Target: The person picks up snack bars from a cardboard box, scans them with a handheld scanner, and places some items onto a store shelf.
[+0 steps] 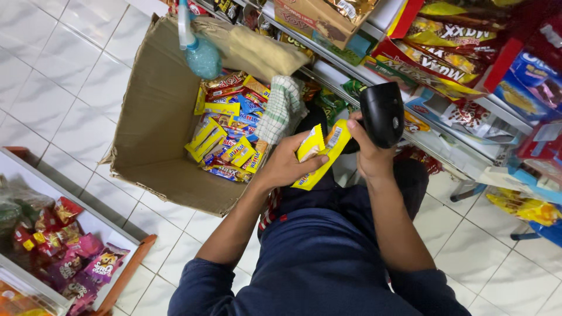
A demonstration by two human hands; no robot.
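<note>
Left hand (287, 167) clamped on flat yellow foil snack packets (319, 153), barcode side up. Right hand (369, 153) at 3 o'clock, gripping black handheld scanner (381, 112), nose angled toward barcode for reading.

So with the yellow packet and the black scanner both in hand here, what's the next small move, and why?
Probably tilt the black handheld scanner in the right hand down toward the barcode patch on the flat yellow snack packet that the left hand holds. The two sit close together, the barcode faces up, and the scanner's head seems to point past the packet rather than at it.
</note>
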